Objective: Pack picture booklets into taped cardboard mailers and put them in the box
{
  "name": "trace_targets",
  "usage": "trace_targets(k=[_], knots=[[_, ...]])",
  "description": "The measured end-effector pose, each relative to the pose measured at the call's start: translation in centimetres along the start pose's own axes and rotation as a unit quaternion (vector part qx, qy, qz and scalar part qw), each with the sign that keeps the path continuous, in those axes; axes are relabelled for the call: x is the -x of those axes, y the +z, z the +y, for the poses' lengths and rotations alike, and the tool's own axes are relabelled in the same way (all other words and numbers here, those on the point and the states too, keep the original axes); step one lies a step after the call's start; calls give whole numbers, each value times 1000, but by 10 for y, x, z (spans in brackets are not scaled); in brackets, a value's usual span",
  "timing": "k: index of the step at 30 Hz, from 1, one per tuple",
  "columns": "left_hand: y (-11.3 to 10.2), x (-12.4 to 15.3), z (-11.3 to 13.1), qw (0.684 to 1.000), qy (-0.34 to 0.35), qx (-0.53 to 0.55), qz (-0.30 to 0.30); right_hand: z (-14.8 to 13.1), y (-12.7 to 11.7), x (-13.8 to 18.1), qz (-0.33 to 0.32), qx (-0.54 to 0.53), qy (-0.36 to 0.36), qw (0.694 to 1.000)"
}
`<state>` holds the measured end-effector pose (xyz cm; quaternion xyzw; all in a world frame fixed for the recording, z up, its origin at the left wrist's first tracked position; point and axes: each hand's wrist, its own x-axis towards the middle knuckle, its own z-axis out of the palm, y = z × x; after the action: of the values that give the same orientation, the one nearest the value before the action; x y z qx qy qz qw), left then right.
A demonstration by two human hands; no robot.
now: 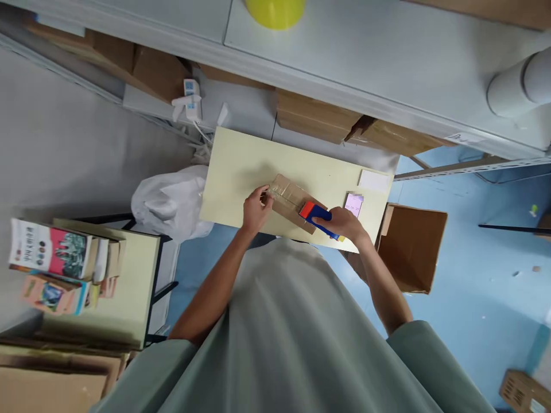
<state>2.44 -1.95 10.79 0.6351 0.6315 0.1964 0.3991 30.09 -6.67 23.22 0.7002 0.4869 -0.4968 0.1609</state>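
Note:
A small brown cardboard box [286, 198] with shiny clear tape across its top lies at a slant on the pale yellow table [241, 166]. My left hand [257, 207] is at the box's left end, fingers curled and thumb against the corner; whether it pinches a bit of tape there is too small to tell. In my right hand [346, 223] is a blue and red tape dispenser [319, 215], its red end over the right part of the box. A lit phone [353, 202] lies just beyond my right hand.
A white card [373, 180] lies at the table's right end. An open carton [413, 246] stands on the floor to the right, a white plastic bag [172, 198] to the left. Books [64, 252] are stacked on a side table. A grey shelf [365, 51] overhangs the far side.

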Motion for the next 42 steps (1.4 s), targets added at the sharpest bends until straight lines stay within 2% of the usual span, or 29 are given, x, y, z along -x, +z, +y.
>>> trace_targets(k=[4,7,13,16,20,22,24,31,37,42], knots=[[30,0,18,992,13,-106,67,5,5,-4,24,21,-21,999],[47,2,21,988,12,-133,76,4,9,-5,41,28,-31,998],[51,4,15,987,-5,-150,61,7,16,12,34,36,-33,998],[50,3,17,979,-28,-199,45,35,15,32,27,41,-17,999],[50,1,18,974,-26,-221,35,91,10,60,-16,-9,3,1000],[51,1,17,975,-21,-216,40,110,12,63,-42,-50,9,998],[52,1,15,976,-14,-212,46,117,17,56,-44,-53,13,998],[53,1,10,978,10,-200,65,88,46,6,24,23,42,999],[49,2,6,978,0,-201,57,59,63,0,71,62,38,995],[44,8,8,978,-34,-199,51,41,88,-9,133,85,42,987]])
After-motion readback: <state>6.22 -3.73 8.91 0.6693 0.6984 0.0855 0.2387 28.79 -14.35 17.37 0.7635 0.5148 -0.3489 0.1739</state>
